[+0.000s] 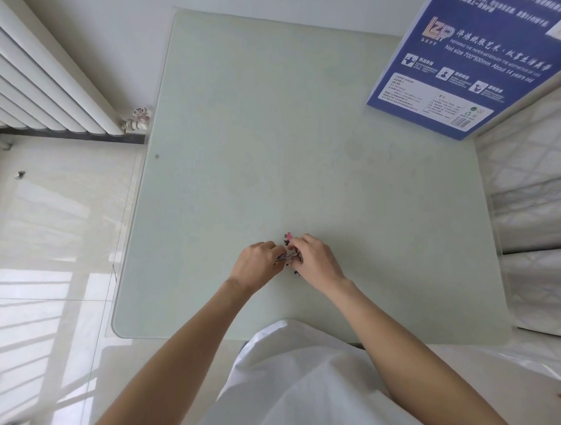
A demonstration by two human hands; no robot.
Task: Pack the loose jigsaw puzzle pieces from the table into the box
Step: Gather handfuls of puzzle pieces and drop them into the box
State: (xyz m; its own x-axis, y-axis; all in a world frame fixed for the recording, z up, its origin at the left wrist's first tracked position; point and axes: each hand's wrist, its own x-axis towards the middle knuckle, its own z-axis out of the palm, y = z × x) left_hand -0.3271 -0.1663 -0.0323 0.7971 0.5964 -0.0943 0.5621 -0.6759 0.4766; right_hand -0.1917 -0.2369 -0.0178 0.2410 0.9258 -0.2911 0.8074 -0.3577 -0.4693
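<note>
The worktop (269,132) is seen as smooth, pale frosted glass with a matt sheen. On its far right corner, the box (465,59) is shown in glossy blue printed cardboard. Left of the worktop, polished glossy tiles are seen on the floor (49,254).

Puzzle pieces (289,255) lie near the table's (269,132) front; box (465,56) far right

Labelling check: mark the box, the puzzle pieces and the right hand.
box (465,53), head view, on its blue printed face.
puzzle pieces (287,235), head view, on the pink piece showing above the hands.
right hand (313,259), head view, on the back of the hand.
</note>
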